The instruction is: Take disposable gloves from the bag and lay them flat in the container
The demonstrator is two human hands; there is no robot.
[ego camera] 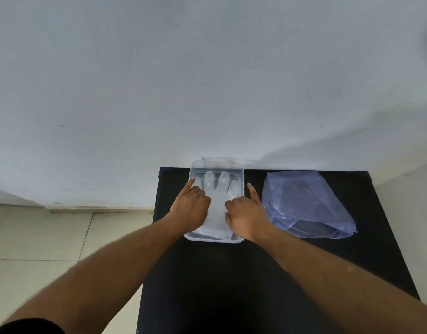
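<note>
A: What's the room like?

B: A pale grey-white wall [207,80] fills the top half, with light floor tiles [38,237] at eight o'clock. A black rectangular table [219,285] runs from the centre down to six o'clock.

A: And the task's things?

B: At three o'clock from the centre of the table lies a crumpled, translucent bluish plastic bag [309,203], slumped flat. What it contains is hard to make out. At its nine o'clock, near but apart, sits a clear rectangular plastic container [241,174] at the table's far edge. Inside it a thin, translucent white disposable glove [217,203] lies flat, fingers pointing to twelve o'clock, cuff toward six.

A: The hands?

B: The left hand [190,208] rests on the glove's nine o'clock side, index finger stretched toward the container's far-left corner, the other fingers curled under. The right hand [246,213] rests on the three o'clock side, its index finger lying outside the container's right rim, the rest bent down onto the glove. Neither pinches anything; both press downward.

A: Anything unclear?

B: The glove's thumb and edges are hidden beneath the hands. A second clear rim [222,160] shows behind the container; I cannot tell what it is.
</note>
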